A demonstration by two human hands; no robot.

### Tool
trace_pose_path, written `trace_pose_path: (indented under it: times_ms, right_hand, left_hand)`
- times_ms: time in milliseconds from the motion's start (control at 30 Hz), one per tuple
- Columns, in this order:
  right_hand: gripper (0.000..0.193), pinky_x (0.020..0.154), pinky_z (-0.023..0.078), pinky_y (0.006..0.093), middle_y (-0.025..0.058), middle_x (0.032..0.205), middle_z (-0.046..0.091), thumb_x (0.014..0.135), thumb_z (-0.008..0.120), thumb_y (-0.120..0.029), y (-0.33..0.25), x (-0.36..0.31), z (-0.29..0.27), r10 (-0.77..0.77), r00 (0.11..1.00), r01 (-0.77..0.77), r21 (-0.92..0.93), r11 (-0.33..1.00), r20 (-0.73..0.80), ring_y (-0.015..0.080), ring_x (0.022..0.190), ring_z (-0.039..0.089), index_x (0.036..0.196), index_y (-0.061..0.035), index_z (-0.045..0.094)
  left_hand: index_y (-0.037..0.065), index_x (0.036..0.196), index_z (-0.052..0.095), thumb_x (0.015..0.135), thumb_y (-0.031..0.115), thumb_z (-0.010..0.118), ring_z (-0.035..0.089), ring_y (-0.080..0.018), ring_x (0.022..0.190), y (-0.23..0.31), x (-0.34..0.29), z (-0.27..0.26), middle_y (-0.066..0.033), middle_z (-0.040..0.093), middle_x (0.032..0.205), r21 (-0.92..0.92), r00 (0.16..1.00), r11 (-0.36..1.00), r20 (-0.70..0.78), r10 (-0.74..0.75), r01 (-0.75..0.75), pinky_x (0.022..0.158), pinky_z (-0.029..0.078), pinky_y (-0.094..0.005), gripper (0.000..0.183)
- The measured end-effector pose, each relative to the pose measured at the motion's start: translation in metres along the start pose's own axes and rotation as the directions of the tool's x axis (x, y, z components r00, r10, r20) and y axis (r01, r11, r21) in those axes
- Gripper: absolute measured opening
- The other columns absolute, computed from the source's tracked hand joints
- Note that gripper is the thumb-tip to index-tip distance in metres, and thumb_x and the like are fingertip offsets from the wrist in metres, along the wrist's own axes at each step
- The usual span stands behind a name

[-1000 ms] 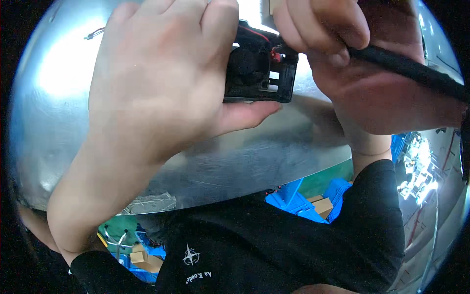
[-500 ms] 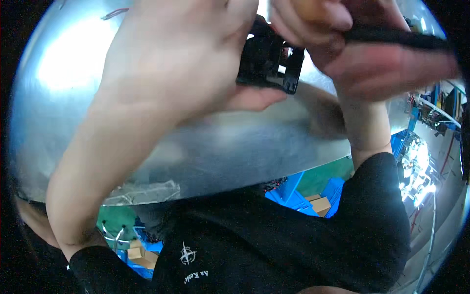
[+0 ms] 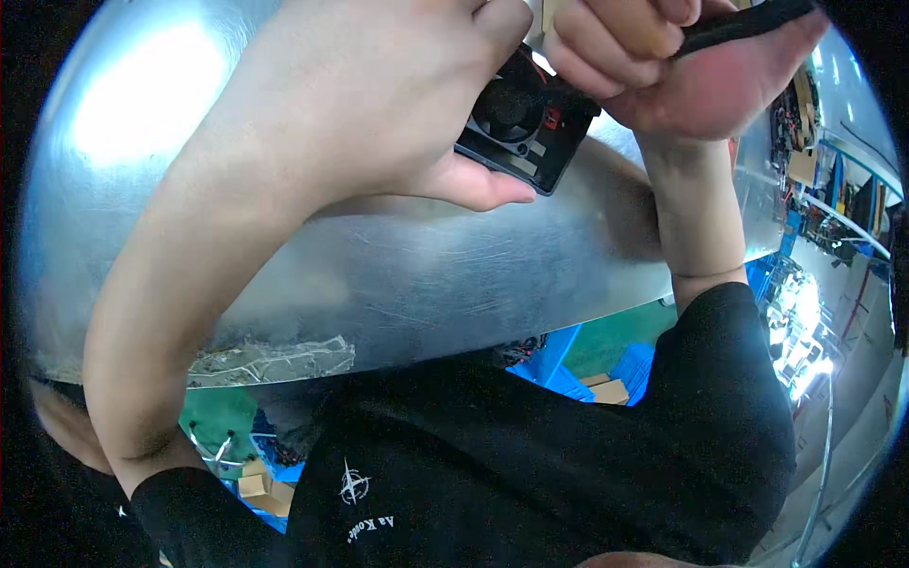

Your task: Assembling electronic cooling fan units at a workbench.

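In my left hand (image 3: pixel 388 104) is a black plastic housing (image 3: pixel 544 172), gripped by its edge with the thumb along the near side. A small round black fan (image 3: pixel 511 115) sits inside it, with a bit of red beside the fan. My right hand (image 3: pixel 691 90) is closed just right of and above the housing, its fingers curled at the housing's far right corner. A black bar-like handle (image 3: pixel 748 28) runs through that hand and sticks out to the upper right. Its working end is hidden by the fingers, so its kind does not show.
Both hands are over a shiny metal tabletop (image 3: pixel 426 284) with a strip of worn clear tape (image 3: pixel 275 362) at its near edge. Below stand blue crates (image 3: pixel 554 364) and cardboard boxes (image 3: pixel 606 390) on a green floor (image 3: pixel 615 336). Shelving with parts (image 3: pixel 838 180) is at the right.
The housing has tilted and its fan side now faces up more. My right hand has moved up and slightly left, the black handle turning upward at its outer end.
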State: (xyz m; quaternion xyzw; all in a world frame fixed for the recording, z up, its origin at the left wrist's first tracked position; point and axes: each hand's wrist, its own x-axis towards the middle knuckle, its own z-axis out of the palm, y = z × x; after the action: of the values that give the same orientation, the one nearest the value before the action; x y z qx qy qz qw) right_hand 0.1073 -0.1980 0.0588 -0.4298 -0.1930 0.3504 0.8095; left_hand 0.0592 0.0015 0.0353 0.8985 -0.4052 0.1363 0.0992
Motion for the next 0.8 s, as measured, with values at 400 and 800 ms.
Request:
trace_pose_path:
  times_ms: [400,800]
  right_hand:
    - [0.091,0.050,0.036,0.0290,0.0002,0.071,0.048,0.089,0.031,-0.091,-0.041,-0.010,-0.017,-0.308,0.943,0.330,0.251,0.910,-0.124,0.0116,0.051,0.042,0.113,-0.0063,0.057]
    - [0.108,0.056,0.032,0.0253,0.0015,0.081,0.044,0.074,0.051,-0.097,-0.016,-0.093,-0.022,-0.309,0.938,0.300,-0.078,0.951,-0.157,0.0105,0.061,0.040,0.123,-0.0009,0.053]
  left_hand:
    - [0.012,0.111,0.062,0.058,0.067,0.083,0.061,-0.0318,0.092,-0.013,-0.001,0.021,-0.0069,0.061,0.103,-0.108,0.992,0.994,-0.127,0.007,-0.020,0.085,0.046,-0.0455,0.080]
    - [0.009,0.112,0.063,0.091,0.034,0.065,0.066,-0.0339,0.109,-0.006,-0.029,-0.043,-0.0160,0.071,0.103,-0.043,0.970,0.973,-0.079,-0.231,0.228,0.094,0.050,-0.0519,0.033]
